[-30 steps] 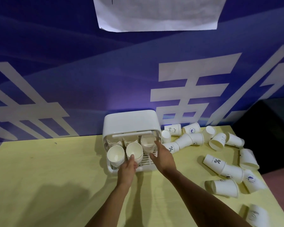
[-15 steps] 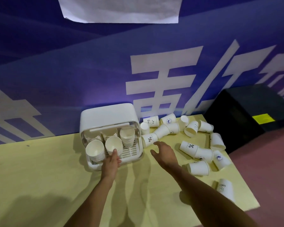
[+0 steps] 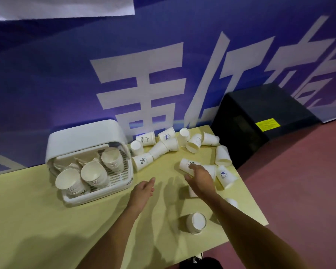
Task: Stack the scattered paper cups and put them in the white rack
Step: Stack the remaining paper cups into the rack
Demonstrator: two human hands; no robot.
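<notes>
The white rack (image 3: 81, 138) stands at the table's back left, its lid raised. Three stacks of paper cups (image 3: 93, 173) lean inside it. Several loose white cups (image 3: 159, 149) lie scattered to its right, and one more cup (image 3: 196, 223) lies near the front edge. My right hand (image 3: 201, 177) reaches over a fallen cup with a percent mark (image 3: 186, 165), fingertips touching it; no grip shows. In front of the rack my left hand (image 3: 144, 189) hovers over the table, fingers relaxed, holding nothing.
The yellow table (image 3: 37, 220) ends just right of the cups, with reddish floor beyond. A black box (image 3: 260, 115) with a yellow label stands past the table's right end. A blue banner wall runs behind.
My left hand has left the cup stack in the rack and drawn back to the right. My right hand has moved right, from the rack to the percent-mark cup. The view has swung right.
</notes>
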